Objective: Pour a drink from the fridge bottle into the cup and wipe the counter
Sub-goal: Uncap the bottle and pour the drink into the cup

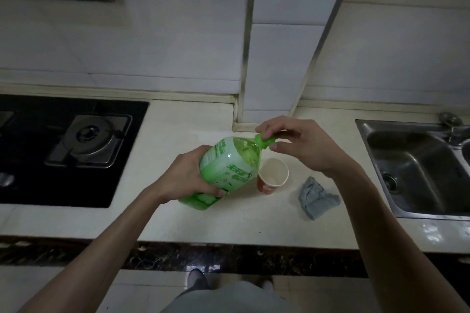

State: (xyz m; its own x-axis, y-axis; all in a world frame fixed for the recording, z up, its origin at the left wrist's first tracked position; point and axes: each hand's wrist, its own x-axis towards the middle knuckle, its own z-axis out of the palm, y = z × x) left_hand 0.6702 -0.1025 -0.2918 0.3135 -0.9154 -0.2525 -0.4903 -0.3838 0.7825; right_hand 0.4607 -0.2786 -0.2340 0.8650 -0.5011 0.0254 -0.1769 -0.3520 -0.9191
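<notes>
1. Over the cream stone counter (203,223), head view: the left hand (188,175) wraps its curled fingers round the lower body of the tilted green plastic drink bottle (229,168).
2. At the neck, the right hand (302,145) pinches the green screw cap (264,140) between thumb and fingertips; the cap is on.
3. Just below that pinch stands the red-and-white paper cup (273,175), seemingly empty. The crumpled grey cloth (318,198) lies beneath the right wrist, untouched.
4. Uncapping looks like the step in hand. The next move calls for twisting the cap free, then tipping the neck over the cup.
</notes>
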